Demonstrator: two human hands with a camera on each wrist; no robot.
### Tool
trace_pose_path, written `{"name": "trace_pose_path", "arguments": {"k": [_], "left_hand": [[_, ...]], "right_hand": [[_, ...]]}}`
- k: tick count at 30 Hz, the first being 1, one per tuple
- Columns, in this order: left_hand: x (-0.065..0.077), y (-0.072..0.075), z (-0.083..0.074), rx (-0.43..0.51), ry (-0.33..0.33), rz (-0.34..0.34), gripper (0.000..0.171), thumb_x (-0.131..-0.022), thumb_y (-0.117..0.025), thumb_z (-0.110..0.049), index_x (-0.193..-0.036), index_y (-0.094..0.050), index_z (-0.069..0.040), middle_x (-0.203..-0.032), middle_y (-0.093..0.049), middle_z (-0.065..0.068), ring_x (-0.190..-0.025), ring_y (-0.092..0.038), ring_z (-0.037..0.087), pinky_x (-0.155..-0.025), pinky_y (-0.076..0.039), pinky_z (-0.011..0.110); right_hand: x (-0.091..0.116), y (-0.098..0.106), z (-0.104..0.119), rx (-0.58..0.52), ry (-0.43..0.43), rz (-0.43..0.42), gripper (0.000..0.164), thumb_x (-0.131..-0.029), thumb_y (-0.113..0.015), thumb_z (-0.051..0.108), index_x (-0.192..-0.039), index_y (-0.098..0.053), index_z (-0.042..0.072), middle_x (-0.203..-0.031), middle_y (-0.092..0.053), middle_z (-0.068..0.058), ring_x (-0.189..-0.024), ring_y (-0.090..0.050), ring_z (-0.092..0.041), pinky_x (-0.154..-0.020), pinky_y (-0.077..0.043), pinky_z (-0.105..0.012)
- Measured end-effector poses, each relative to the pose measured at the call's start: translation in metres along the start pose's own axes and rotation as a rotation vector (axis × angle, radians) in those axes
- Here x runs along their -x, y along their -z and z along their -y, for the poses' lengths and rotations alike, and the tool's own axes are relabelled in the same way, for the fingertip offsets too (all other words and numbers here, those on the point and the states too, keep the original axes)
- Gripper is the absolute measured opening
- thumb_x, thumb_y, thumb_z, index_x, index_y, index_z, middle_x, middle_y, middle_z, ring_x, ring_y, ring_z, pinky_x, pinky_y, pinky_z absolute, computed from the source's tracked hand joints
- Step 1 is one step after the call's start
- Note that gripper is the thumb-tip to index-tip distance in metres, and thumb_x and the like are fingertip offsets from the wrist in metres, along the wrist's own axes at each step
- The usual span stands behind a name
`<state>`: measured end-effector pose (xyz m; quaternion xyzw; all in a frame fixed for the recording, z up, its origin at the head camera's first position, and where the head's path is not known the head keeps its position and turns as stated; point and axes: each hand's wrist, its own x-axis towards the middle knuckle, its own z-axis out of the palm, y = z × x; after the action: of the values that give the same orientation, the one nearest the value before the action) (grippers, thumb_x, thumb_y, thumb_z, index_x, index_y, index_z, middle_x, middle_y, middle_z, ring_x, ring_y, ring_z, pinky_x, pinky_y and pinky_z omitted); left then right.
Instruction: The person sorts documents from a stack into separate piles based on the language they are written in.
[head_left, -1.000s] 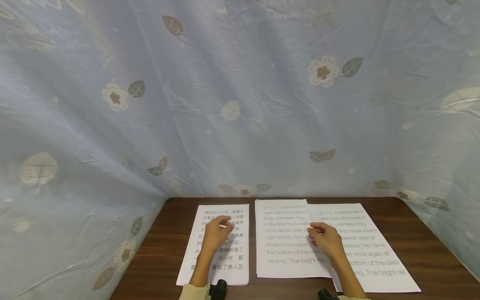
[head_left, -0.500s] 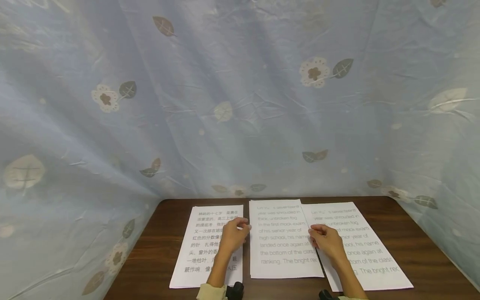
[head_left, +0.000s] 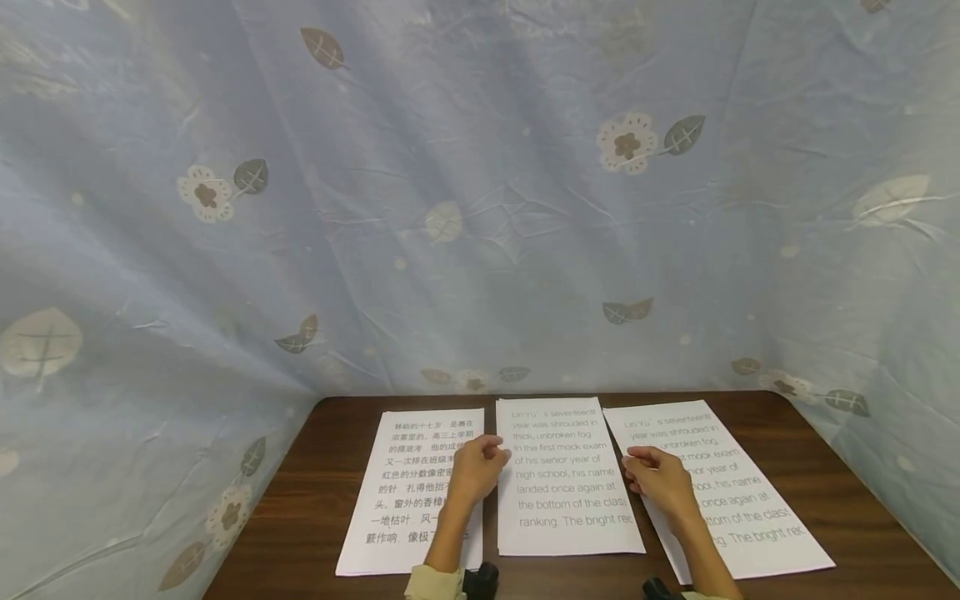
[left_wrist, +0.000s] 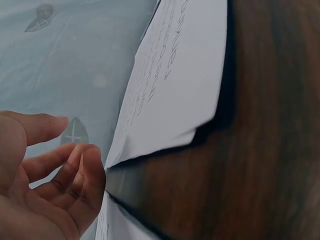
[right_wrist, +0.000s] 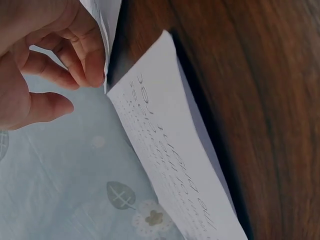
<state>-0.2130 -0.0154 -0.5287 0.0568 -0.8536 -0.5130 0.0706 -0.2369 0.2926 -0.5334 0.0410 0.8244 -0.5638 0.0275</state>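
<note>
Three stacks of printed white paper lie side by side on a dark wooden table. My left hand (head_left: 474, 477) is at the left edge of the middle stack (head_left: 558, 540), its wrist over the left stack (head_left: 360, 550), which bears Chinese characters. In the left wrist view, thumb and bent fingers (left_wrist: 92, 165) are apart with nothing between them. My right hand (head_left: 663, 485) hovers at the gap between the middle stack and the slanted right stack (head_left: 765, 558), both printed in English. Its thumb (right_wrist: 52, 106) stands away from loosely curled fingers, and they hold nothing.
A pale blue curtain (head_left: 525, 275) with leaf and flower prints hangs behind and on both sides of the table (head_left: 292, 500). Some lower sheets stick out at a corner (left_wrist: 187, 137) of a stack in the left wrist view.
My left hand has moved right, from over the left stack to the middle stack's edge. The right stack, earlier against the middle one, now slants away with a gap. The head view has shifted slightly.
</note>
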Motion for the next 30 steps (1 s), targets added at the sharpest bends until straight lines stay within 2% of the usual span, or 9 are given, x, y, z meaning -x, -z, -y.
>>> {"name": "trace_pose_path", "arguments": {"k": [9,15,20,30], "left_hand": [[0.000,-0.002,0.001,-0.057,0.003,-0.015,0.040,-0.098,-0.075,-0.022,-0.130,-0.072,0.002,-0.096,-0.073,0.006,-0.073,-0.066,0.012,-0.060,-0.057,0.025],[-0.001,-0.003,0.005,-0.067,0.009,-0.014,0.040,-0.098,-0.075,-0.019,-0.129,-0.072,0.005,-0.091,-0.069,0.004,-0.067,-0.063,0.011,-0.054,-0.053,0.021],[-0.002,-0.004,0.009,-0.069,0.015,-0.004,0.042,-0.097,-0.075,-0.017,-0.131,-0.070,0.007,-0.085,-0.065,0.003,-0.063,-0.061,0.011,-0.052,-0.051,0.020],[-0.005,-0.003,0.013,-0.127,-0.003,0.014,0.042,-0.095,-0.077,-0.017,-0.128,-0.072,0.008,-0.074,-0.063,0.001,-0.058,-0.058,0.010,-0.050,-0.043,0.020]], "right_hand": [[-0.003,-0.009,0.000,0.080,0.032,0.003,0.041,-0.102,-0.067,0.016,-0.134,-0.066,-0.010,-0.118,-0.073,-0.026,-0.094,-0.076,-0.023,-0.073,-0.066,-0.027],[-0.005,-0.011,0.002,0.230,0.072,0.018,0.041,-0.099,-0.069,0.016,-0.129,-0.069,-0.011,-0.111,-0.075,-0.021,-0.087,-0.076,-0.022,-0.068,-0.064,-0.028],[-0.007,-0.013,0.002,0.346,0.111,0.000,0.040,-0.095,-0.070,0.015,-0.126,-0.072,-0.011,-0.103,-0.078,-0.018,-0.085,-0.073,-0.022,-0.066,-0.056,-0.028],[-0.012,-0.018,0.004,0.410,0.128,-0.008,0.037,-0.091,-0.073,0.014,-0.117,-0.076,-0.011,-0.098,-0.078,-0.018,-0.086,-0.070,-0.026,-0.068,-0.054,-0.032]]}}
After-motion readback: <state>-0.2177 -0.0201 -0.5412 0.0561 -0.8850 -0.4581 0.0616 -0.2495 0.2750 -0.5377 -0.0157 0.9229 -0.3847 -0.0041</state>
